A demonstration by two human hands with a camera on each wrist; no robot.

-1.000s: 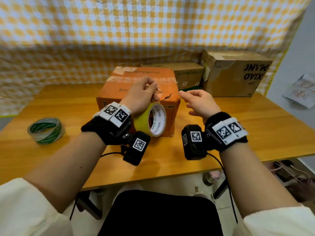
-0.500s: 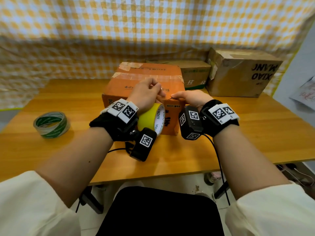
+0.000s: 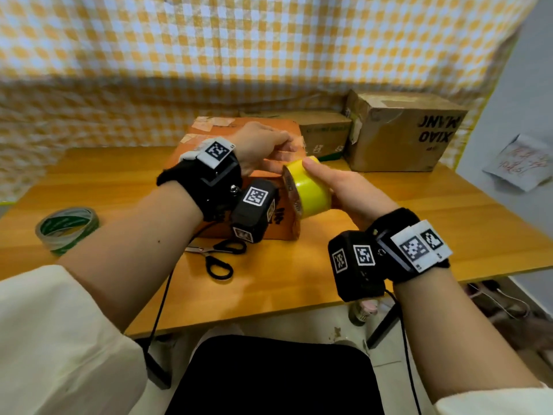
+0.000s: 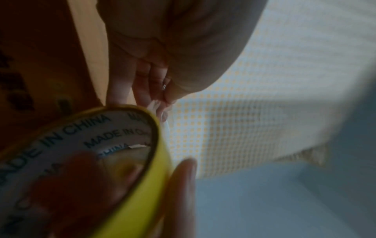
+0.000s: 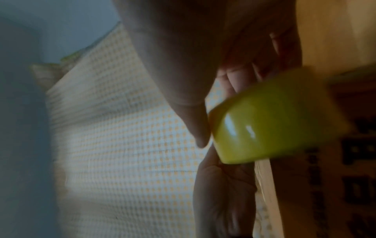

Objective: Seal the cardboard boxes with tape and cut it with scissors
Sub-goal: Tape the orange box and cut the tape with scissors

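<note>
The fingers (image 3: 317, 172) of the right hand (image 3: 348, 190) curl over a glossy yellow tape roll (image 3: 309, 190), thumb against its edge, holding it in the air just off the near right corner of an orange cardboard box (image 3: 284, 232). The left hand (image 3: 260, 145) rests on that box's top, its fingers bent and pinching what looks like a thin clear strip coming off the roll; in the left wrist view the strip is faint and blurred, so the grip is hard to read exactly. The roll's white inner core is printed "MADE IN CHINA".

The box's matte top carries old, crinkled tape patches, and the left wrist hides much of its front. Black-handled scissors (image 3: 217, 257) lie flat on the smooth wooden desk (image 3: 449, 223) in front of the box, blades partly hidden. A green-and-clear tape roll (image 3: 67, 230) lies flat at the far left. Two creased brown boxes (image 3: 398, 133) stand behind, against a yellow checked cloth (image 3: 239, 49).
</note>
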